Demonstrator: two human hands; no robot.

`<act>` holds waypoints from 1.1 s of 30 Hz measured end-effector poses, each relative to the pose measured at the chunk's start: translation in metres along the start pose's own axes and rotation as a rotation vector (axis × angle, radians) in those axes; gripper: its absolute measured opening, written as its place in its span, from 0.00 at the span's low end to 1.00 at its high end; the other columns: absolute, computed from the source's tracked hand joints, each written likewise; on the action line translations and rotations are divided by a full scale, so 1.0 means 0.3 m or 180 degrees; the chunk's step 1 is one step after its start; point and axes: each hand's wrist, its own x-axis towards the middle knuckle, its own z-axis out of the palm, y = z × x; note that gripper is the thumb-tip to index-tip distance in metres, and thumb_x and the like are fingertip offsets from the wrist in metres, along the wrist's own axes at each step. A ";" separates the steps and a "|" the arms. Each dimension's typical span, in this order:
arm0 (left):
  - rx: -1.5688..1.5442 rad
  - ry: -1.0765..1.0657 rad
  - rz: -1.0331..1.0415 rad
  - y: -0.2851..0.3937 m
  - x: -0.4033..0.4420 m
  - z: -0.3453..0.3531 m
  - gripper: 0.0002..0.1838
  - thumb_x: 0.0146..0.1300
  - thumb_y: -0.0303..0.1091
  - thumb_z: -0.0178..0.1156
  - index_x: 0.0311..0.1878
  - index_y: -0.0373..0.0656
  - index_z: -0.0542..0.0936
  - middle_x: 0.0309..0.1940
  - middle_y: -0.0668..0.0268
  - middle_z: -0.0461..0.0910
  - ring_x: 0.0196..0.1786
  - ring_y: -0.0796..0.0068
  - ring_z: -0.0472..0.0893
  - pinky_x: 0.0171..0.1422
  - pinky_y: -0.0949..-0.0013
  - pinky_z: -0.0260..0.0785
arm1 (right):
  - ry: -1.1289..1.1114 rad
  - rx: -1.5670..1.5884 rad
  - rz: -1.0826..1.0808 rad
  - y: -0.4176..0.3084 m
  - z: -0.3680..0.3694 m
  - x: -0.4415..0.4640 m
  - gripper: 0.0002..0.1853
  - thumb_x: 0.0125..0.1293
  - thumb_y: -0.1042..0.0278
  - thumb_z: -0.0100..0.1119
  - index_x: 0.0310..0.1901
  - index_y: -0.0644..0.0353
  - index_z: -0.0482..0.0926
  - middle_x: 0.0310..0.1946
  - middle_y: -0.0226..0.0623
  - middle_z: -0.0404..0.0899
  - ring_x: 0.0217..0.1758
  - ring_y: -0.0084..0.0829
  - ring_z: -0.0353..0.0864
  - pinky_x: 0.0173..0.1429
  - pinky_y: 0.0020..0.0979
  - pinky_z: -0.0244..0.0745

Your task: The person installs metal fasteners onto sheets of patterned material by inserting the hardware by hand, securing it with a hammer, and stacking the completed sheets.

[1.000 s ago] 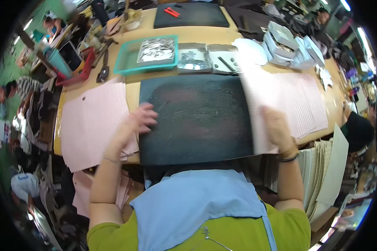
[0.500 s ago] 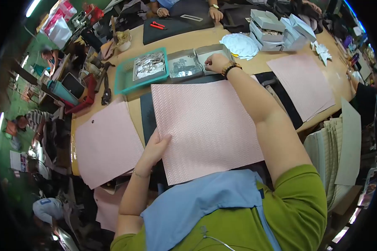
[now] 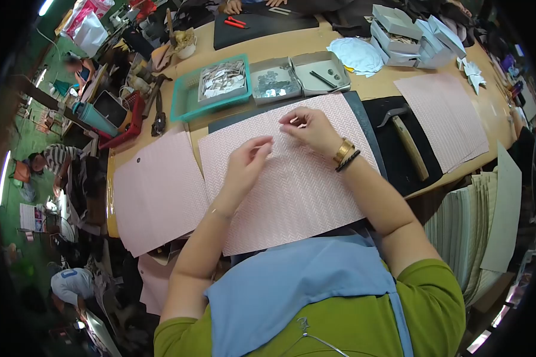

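Note:
A pink patterned sheet point(image 3: 298, 196) lies slightly turned on the dark board point(image 3: 357, 113) before me. Above its upper middle, my left hand point(image 3: 251, 159) has thumb and fingers close together; whatever they hold, if anything, is too small to make out. Close by on the right, my right hand point(image 3: 308, 128) is pinched at the fingertips, and any small item there cannot be made out. Beyond the sheet sit a box of small round metal pieces point(image 3: 274, 83) and a box with dark rods and a few small round parts point(image 3: 321, 74).
Pink sheets lie at left point(image 3: 161, 190) and right point(image 3: 443, 119). A hammer point(image 3: 411, 146) rests on black cloth. Farther back are a teal basket point(image 3: 184, 98), red-handled pliers point(image 3: 236, 22) and white boxes point(image 3: 393, 44). A co-worker's hand point(image 3: 232, 7) shows at the top edge.
The pink sheet now lies on the board, and my left hand has let go of its edge. My right hand has come back from the boxes to above the sheet, near the left.

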 end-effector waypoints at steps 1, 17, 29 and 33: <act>-0.0489 -0.0044 -0.0128 -0.018 0.037 0.043 0.15 0.74 0.31 0.58 0.57 0.32 0.80 0.50 0.60 0.83 0.51 0.74 0.83 0.57 0.71 0.77 | 0.0062 0.0105 -0.0171 0.020 0.019 -0.010 0.13 0.65 0.74 0.64 0.50 0.64 0.85 0.39 0.36 0.86 0.42 0.25 0.85 0.45 0.26 0.82; -0.1018 0.0428 0.0171 -0.131 0.105 0.106 0.11 0.71 0.29 0.62 0.51 0.32 0.81 0.42 0.61 0.85 0.44 0.76 0.85 0.50 0.71 0.81 | -0.0037 0.0693 -0.0379 0.040 0.034 -0.047 0.11 0.66 0.77 0.65 0.49 0.64 0.86 0.43 0.39 0.86 0.44 0.28 0.87 0.52 0.27 0.83; -0.1317 0.0259 0.0094 -0.129 0.099 0.086 0.12 0.72 0.35 0.62 0.48 0.35 0.83 0.39 0.64 0.85 0.40 0.79 0.84 0.48 0.73 0.81 | 0.0110 0.0601 -0.1073 0.053 0.054 -0.046 0.11 0.62 0.78 0.68 0.47 0.63 0.86 0.42 0.38 0.86 0.44 0.26 0.87 0.51 0.26 0.83; -0.1248 0.0188 -0.0013 -0.128 0.093 0.069 0.12 0.72 0.35 0.62 0.48 0.36 0.84 0.39 0.66 0.85 0.40 0.80 0.83 0.48 0.74 0.80 | 0.0130 0.0379 -0.1170 0.050 0.052 -0.049 0.11 0.61 0.78 0.69 0.46 0.62 0.87 0.41 0.38 0.87 0.43 0.26 0.87 0.48 0.26 0.83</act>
